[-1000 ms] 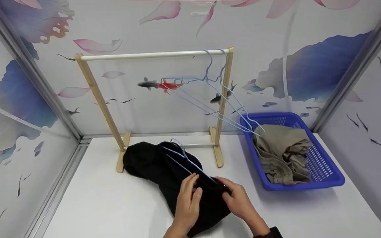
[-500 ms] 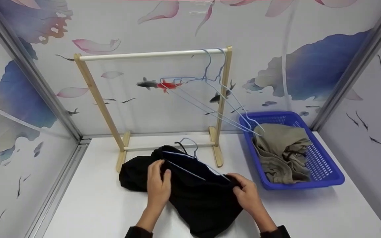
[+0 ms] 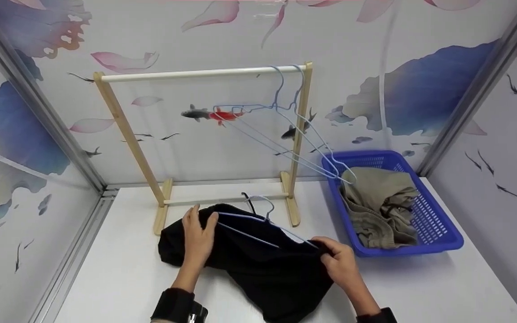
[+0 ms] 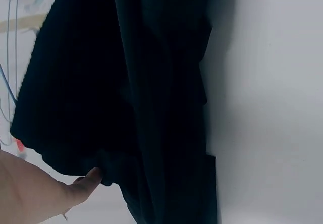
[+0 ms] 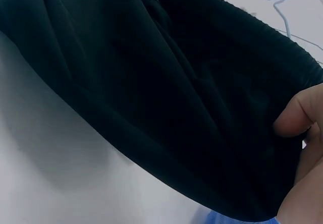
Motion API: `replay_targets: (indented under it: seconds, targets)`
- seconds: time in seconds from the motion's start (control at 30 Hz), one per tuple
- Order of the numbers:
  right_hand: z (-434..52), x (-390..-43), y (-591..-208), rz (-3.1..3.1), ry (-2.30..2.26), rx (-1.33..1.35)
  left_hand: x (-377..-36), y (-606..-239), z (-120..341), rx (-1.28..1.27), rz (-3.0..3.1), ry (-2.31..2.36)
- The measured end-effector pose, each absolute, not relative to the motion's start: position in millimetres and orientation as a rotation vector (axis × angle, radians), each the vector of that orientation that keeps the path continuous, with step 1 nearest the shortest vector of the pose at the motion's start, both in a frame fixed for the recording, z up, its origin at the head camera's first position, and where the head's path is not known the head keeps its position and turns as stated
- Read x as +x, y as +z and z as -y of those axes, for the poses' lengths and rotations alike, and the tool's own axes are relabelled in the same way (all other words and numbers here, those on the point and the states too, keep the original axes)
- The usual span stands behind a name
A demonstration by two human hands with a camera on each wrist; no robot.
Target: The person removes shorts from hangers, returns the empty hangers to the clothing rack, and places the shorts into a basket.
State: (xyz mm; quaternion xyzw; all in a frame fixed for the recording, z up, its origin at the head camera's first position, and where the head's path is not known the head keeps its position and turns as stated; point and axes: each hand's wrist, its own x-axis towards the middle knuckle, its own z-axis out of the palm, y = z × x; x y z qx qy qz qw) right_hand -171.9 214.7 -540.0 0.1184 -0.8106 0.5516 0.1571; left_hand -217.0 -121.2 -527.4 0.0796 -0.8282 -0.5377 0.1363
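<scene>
Black, soft fabric garment [image 3: 258,260] lies crumpled on the white tabletop [image 3: 420,291], in front of the wooden clothes rack with a white rail [image 3: 195,74]. A pale blue wire hanger [image 3: 258,224] lies across the garment's upper edge, hook pointing toward the rack base. Left hand [image 3: 198,237] rests on the garment's left end, fingers curled over the fabric edge next to the hanger's left tip; the left wrist view shows the thumb [image 4: 86,179] against the dark cloth. Right hand [image 3: 339,260] pinches the garment's ribbed right edge at the hanger's other end; the right wrist view shows fingertips [image 5: 298,115] clamped on the ribbing. Two more pale blue wire hangers [image 3: 285,112] hang from the rail's right end. To the right stands a blue perforated plastic basket [image 3: 438,224] holding crumpled khaki clothing [image 3: 379,206].
</scene>
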Motion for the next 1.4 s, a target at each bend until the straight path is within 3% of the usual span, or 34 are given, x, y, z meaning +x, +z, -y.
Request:
replay_targets:
  seconds: [0.53,1.03,1.4]
  targets:
    - [-218.7,-171.5,-540.6,2.231,1.652,0.461,-223.0,-526.6,125.9,0.29,2.445,-1.581]
    - [-217.9,-170.7,-542.1,2.293,1.651,0.389,-223.7,-526.4,129.0,0.379,2.351,-1.571]
    - [-221.3,-169.0,-538.9,2.412,1.294,0.254,-219.8,-524.2,134.1,0.434,2.271,-1.587]
